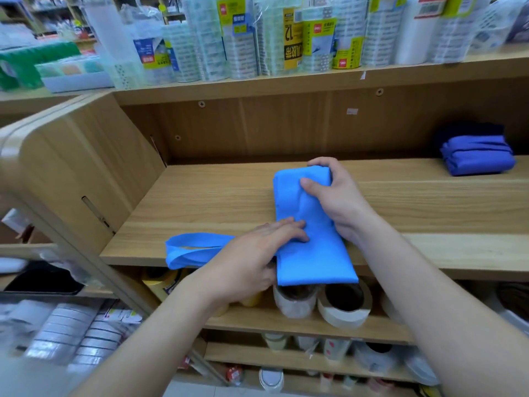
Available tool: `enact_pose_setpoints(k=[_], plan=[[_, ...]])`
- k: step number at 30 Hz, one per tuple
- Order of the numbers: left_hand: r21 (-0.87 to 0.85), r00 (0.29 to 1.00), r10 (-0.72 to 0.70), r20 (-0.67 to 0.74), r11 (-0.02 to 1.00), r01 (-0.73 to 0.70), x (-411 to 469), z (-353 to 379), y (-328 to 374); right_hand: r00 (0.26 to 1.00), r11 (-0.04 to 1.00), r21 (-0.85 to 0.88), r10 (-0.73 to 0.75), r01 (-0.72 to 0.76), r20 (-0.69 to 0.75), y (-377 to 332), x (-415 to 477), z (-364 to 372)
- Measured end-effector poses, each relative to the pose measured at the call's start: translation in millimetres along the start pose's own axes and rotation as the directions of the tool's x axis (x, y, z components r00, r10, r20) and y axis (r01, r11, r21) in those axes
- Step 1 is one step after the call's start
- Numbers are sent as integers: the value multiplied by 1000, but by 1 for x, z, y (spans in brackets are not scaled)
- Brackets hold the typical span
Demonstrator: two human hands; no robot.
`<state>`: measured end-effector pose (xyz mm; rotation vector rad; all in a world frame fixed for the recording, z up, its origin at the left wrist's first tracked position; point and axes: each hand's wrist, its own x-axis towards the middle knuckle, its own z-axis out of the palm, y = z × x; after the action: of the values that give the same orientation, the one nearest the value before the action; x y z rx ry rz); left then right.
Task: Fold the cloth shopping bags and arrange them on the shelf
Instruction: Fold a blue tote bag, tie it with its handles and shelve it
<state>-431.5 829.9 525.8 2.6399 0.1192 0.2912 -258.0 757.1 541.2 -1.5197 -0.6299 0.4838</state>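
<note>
Two hands on one bag. Left hand: fingers straight and pressed together, lying flat across the middle of the light blue bag and holding it down. Right hand: thumb on top of the cloth, the other fingers curled over the bag's far end, so this hand grips that end, which looks a little bunched. The bag is already narrowed to a long strip. Its long axis runs away from the person, with the near end overhanging the front edge of the shelf and the far end about mid-board. The handle loop sticks out to the left from under the left hand, flat on the shelf and not tucked in. Key relation: the gripped end lies beyond the left fingers along the long axis, and the right hand is the nearer to it. Judgement: the next fold likely brings that end toward the person over the left fingers as a crease line, and the loop probably needs tucking or it will protrude. A folded dark blue bag sits at the right back of the same shelf, well apart. Tape rolls stand on the shelf below the overhang.
</note>
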Motion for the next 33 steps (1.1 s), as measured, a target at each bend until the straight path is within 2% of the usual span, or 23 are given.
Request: enact_pose_setpoints(k=[1,3,5,7,10,12,15,17,19,22,25,27,29,30,32,33], plan=[[-139,999,-43,-8,989,42,2,-2,1,1000,999,50,17,-18,9,0,-1,-2],[-426,981,-166,-102,898,108,6,-7,2,998,990,132,52,-54,22,-1,-4,-4],[-537,927,-310,-209,829,156,11,-10,1,996,984,159,83,-86,26,-4,-8,-7],[-489,893,-360,-269,850,195,18,-9,1,993,979,174,99,-109,63,-8,-14,-12],[-307,858,-374,-352,912,272,27,-6,4,987,963,244,78,-112,144,-19,-25,-16],[-347,831,-418,-367,890,294,31,-7,6,987,967,239,46,-82,152,-22,-30,-18],[-467,846,-483,-226,816,341,35,-10,5,979,959,271,31,-87,203,-24,-36,-19],[-415,882,-438,-175,845,337,39,-9,7,988,978,209,-28,-4,152,-21,-38,-14],[-356,902,-377,-211,889,288,40,-3,13,991,985,117,-130,128,12,-15,-40,-6],[-359,894,-362,-264,897,258,38,5,22,964,975,71,-197,213,-180,-6,-40,-2],[-340,883,-362,-300,905,256,37,8,22,942,956,-33,-293,291,-161,-6,-40,-6],[-322,882,-355,-309,912,255,36,7,22,938,928,-169,-344,332,-47,-15,-41,-15],[-288,890,-341,-304,923,255,34,6,23,917,829,-392,-353,399,187,-29,-39,-27],[-259,896,-333,-295,930,261,33,5,22,902,729,-537,-292,425,317,-37,-39,-33],[-209,914,-312,-259,942,263,33,5,22,878,397,-786,-148,474,455,-53,-39,-38],[-210,918,-309,-249,942,260,33,6,23,861,231,-830,-135,508,490,-57,-39,-39]])
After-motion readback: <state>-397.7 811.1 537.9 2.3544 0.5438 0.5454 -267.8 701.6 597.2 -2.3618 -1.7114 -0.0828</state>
